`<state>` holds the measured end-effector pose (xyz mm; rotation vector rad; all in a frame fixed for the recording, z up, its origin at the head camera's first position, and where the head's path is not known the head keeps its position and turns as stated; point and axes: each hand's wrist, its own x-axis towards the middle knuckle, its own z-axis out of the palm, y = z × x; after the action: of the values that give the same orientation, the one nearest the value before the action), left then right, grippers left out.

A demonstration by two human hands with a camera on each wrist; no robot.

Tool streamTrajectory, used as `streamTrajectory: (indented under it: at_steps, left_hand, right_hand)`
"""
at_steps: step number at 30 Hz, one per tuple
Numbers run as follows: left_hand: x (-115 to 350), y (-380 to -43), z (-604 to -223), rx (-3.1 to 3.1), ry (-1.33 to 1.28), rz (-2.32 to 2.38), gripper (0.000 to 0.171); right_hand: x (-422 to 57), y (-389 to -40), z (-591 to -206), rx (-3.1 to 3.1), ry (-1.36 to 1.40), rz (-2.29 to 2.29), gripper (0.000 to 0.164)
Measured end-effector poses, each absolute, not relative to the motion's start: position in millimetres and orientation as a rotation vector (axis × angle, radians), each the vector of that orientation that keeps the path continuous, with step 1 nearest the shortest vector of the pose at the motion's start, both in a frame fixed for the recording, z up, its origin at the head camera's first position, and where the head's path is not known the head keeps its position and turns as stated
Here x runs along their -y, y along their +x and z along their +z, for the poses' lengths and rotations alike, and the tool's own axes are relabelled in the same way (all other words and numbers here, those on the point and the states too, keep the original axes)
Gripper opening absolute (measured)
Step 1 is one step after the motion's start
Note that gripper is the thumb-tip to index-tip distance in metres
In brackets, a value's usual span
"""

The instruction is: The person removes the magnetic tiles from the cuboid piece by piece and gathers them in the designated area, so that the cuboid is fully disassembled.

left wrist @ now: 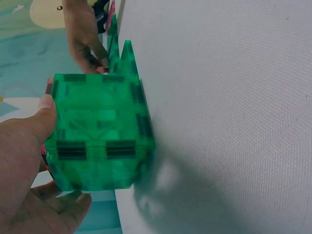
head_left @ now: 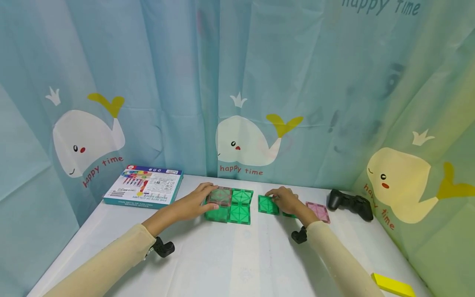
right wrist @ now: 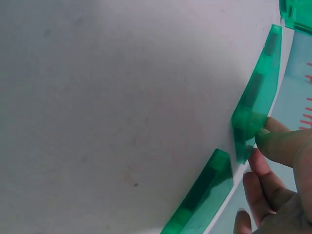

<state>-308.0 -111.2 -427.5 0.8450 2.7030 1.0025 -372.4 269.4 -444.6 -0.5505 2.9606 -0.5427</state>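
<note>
My left hand (head_left: 194,203) grips a box of see-through magnetic tiles (left wrist: 100,131), with the thumb at one edge and the fingers round the far side. Its walls are green, and a pink tile (head_left: 221,196) lies on top. Two green square tiles (head_left: 240,213) lie against the box's right side. Further right, my right hand (head_left: 287,201) pinches a loose green square tile (head_left: 268,205) at its near right edge, thumb on top. Another green tile (right wrist: 200,200) lies under that hand, partly hidden by it in the head view.
A pink square tile (head_left: 318,212) lies right of my right hand, beside a black game controller (head_left: 350,205). At the back left is a flat boxed toy set (head_left: 144,186). A yellow block (head_left: 393,284) lies at the front right. Whale-print curtains (head_left: 178,90) enclose the table.
</note>
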Motion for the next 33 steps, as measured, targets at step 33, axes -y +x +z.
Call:
streamTrajectory:
  at_steps: [33]
  left_hand:
    - [111,-310,-428,-2.706,0.829,0.985,0.076]
  right_hand:
    - [-204,-348,-450,-3.160,-1.484,-0.425,0.057]
